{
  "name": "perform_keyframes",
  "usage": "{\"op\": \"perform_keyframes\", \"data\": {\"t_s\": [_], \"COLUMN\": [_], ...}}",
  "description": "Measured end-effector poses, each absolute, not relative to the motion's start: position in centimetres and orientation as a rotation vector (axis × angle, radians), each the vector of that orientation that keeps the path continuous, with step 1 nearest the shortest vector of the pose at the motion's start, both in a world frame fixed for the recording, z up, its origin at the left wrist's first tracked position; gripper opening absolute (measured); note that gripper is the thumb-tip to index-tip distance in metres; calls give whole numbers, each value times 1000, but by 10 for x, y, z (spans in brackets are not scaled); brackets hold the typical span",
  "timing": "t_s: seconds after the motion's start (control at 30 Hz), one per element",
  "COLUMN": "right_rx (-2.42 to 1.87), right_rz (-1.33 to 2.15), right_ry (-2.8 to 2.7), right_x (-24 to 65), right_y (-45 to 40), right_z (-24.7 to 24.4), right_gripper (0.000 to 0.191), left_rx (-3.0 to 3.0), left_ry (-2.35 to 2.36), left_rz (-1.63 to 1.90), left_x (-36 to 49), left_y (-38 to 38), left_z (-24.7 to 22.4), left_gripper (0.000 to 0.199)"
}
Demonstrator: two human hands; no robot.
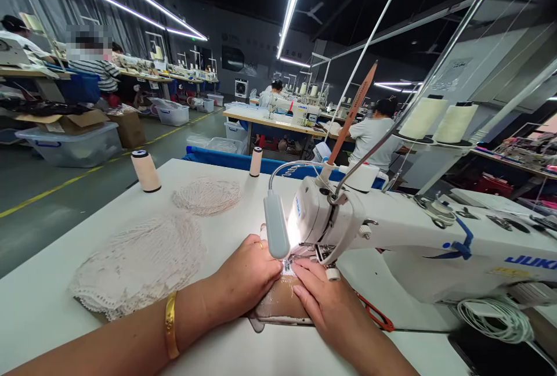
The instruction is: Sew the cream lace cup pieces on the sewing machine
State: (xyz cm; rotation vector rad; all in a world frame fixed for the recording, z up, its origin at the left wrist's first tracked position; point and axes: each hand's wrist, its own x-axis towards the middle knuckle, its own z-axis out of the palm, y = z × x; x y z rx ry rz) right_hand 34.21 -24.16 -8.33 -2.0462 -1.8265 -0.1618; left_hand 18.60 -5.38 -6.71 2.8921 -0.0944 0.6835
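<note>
A white sewing machine (374,219) stands on the white table, its lamp (277,225) lit beside the needle area. Under the presser foot lies a piece of light lace fabric (285,300). My left hand (246,271), with a ring and a gold bangle on that arm, has its fingers closed on the fabric's left side, just left of the foot. On the right side, my right hand (322,295) lies on the fabric with fingers stretched and slightly apart. The needle itself is hidden by the machine parts and glare.
Lace pieces lie in a large pile (143,266) and a smaller pile (208,195) at left. Thread cones (145,172) (256,162) stand near the far edge. Orange-handled scissors (375,313) lie right of my right hand. Beyond are plastic bins (76,145) and people at other machines.
</note>
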Motion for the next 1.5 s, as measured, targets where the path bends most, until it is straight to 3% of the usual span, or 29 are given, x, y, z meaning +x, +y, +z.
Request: {"op": "perform_keyframes", "data": {"t_s": [0.2, 0.33, 0.43, 0.53, 0.93, 1.5], "right_rx": [-2022, -1878, -1659, -1555, -1743, -1854], "right_rz": [-199, -255, -213, -123, -102, -148], "right_ry": [-1868, -1901, -1933, -1940, -1973, -1934], "right_x": [346, 343, 336, 330, 336, 340], "right_y": [-242, -244, -243, -242, -253, -246], "right_z": [-88, -84, -75, -69, -71, -81], "right_gripper": [39, 36, 37, 37, 35, 39], "left_rx": [2963, 2998, 2855, 2687, 2742, 2854], "left_ry": [15, 175, -13, -148, -209, -97], "left_rz": [670, 613, 560, 516, 538, 488], "left_x": [182, 176, 172, 170, 166, 172], "left_y": [-51, -58, -66, -66, -68, -56], "left_z": [-65, -54, -44, -38, -62, -54], "left_gripper": [6, 15, 30, 21, 17, 16]}}
